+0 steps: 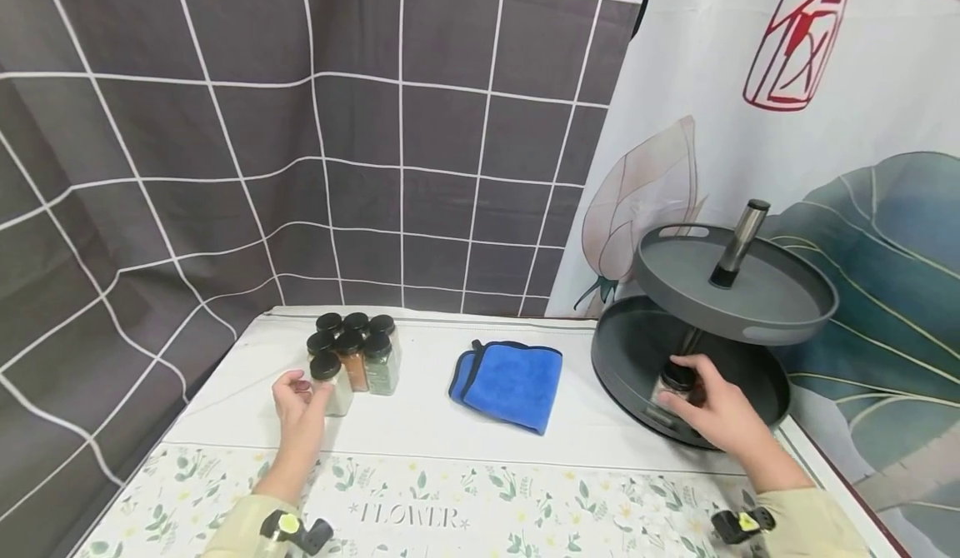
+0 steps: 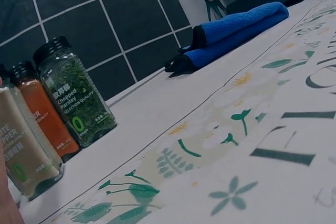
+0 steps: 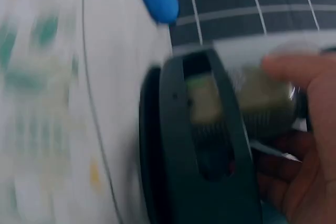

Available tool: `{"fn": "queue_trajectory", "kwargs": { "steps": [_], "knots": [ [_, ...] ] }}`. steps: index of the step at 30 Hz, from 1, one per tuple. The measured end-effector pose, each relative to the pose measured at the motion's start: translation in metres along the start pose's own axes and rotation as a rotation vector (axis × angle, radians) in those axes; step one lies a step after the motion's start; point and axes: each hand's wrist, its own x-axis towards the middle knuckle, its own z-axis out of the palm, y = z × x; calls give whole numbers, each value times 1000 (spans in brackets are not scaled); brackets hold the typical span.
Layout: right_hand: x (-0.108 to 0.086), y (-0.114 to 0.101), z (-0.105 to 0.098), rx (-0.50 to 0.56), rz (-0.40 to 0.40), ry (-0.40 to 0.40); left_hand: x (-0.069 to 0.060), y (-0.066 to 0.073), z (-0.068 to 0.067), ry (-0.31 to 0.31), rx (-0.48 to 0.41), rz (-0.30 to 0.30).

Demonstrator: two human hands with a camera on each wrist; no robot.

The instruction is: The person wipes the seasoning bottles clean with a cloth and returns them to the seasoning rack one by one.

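Note:
On the left, my left hand point(image 1: 298, 408) is beside the front spice jar, labelled white pepper point(image 2: 29, 142); its thumb overlaps the jar's side and its fingers are curved to the left of it. Behind that jar stand an orange spice jar point(image 1: 351, 358), a chopped parsley jar point(image 2: 76, 95) and several other black-capped jars. My right hand point(image 1: 716, 408) holds a black-capped spice jar point(image 1: 676, 380) between thumb and fingers, at the lower tray point(image 1: 615, 375) of a dark two-tier stand. Whether the jar's base touches that tray cannot be seen.
A folded blue cloth point(image 1: 513, 383) with black edging lies mid-table. The upper tray point(image 1: 787, 291) of the stand, with its metal post point(image 1: 742, 241), overhangs the lower tray. A flower-patterned cover point(image 1: 420, 491) lies along the near side, and a grey checked curtain point(image 1: 450, 125) hangs behind.

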Motion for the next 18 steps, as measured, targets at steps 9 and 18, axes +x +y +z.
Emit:
{"fn": "queue_trajectory", "kwargs": {
  "steps": [9,18],
  "knots": [
    [-19,49,-36,-1,-53,32,-1,-1,2,-4,34,57],
    [-27,78,-51,86,60,55,-1,0,-2,-98,30,0]
  ]
}}
